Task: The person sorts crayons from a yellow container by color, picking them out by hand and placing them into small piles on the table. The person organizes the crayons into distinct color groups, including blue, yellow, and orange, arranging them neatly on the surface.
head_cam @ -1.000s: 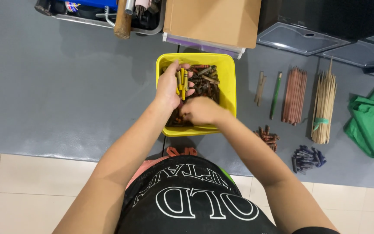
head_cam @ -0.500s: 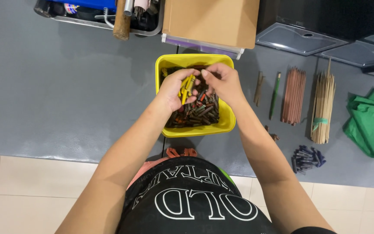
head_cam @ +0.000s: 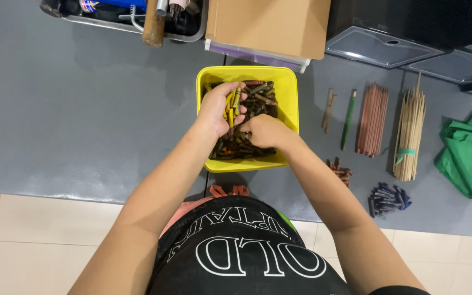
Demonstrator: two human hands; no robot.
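A yellow tub full of short, mostly dark crayon pieces sits on the grey mat in front of me. My left hand is over the tub's left side, closed around a small bunch of yellow crayons. My right hand is lower in the tub, fingers curled down into the pile next to the left hand. Whether it holds a piece is hidden.
To the right of the tub lie a green pencil, a row of reddish pencils, a bundle of tan sticks, small red-brown and dark blue crayon piles and a green cloth. A cardboard box and a grey tray stand behind.
My right hand came up beside the left at the tub's top, then dropped back into the pile. The left hand stayed closed on the yellow crayons.
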